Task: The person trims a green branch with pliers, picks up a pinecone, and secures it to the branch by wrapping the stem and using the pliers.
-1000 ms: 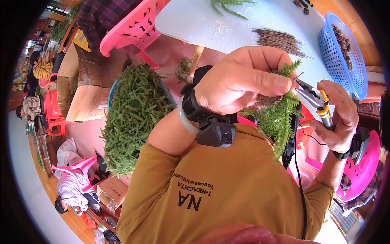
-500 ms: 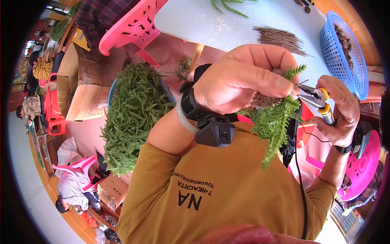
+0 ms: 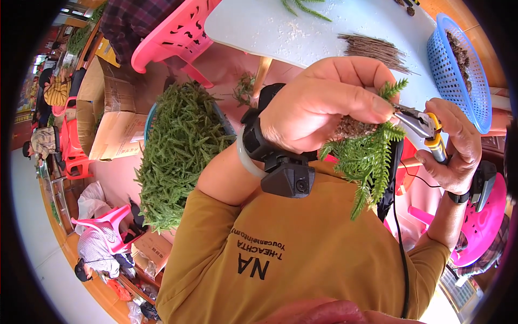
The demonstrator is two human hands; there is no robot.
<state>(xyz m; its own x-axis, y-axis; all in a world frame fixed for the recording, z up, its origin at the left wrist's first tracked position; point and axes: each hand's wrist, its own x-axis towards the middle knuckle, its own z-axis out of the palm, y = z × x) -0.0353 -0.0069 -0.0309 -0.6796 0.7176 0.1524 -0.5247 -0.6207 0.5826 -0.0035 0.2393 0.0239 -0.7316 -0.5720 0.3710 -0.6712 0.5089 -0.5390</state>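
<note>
My left hand [image 3: 329, 102] pinches a green pine sprig [image 3: 369, 164] between thumb and fingers. A brown pine cone [image 3: 353, 128] sits beside the sprig, under the thumb and partly hidden by the hand. My right hand [image 3: 456, 143] is closed round pliers [image 3: 436, 141] with yellow and grey handles. Their metal jaws meet the sprig's stem end right by my left thumb tip; whether they grip a wire or stem there is too small to tell. Lower leaves of the sprig hang in front of my mustard shirt.
Beyond my hands, a white table [image 3: 259, 32] carries a bundle of thin brown sticks [image 3: 375, 51], a loose green sprig [image 3: 305, 8] and a blue basket [image 3: 453, 70] of brown cones. At left stand a tub of green sprigs [image 3: 181, 156], a cardboard box [image 3: 116, 127] and a pink chair [image 3: 172, 38].
The pliers' jaws have tilted up and come against the stem end by my left thumb. The sprig has turned slightly in my left hand.
</note>
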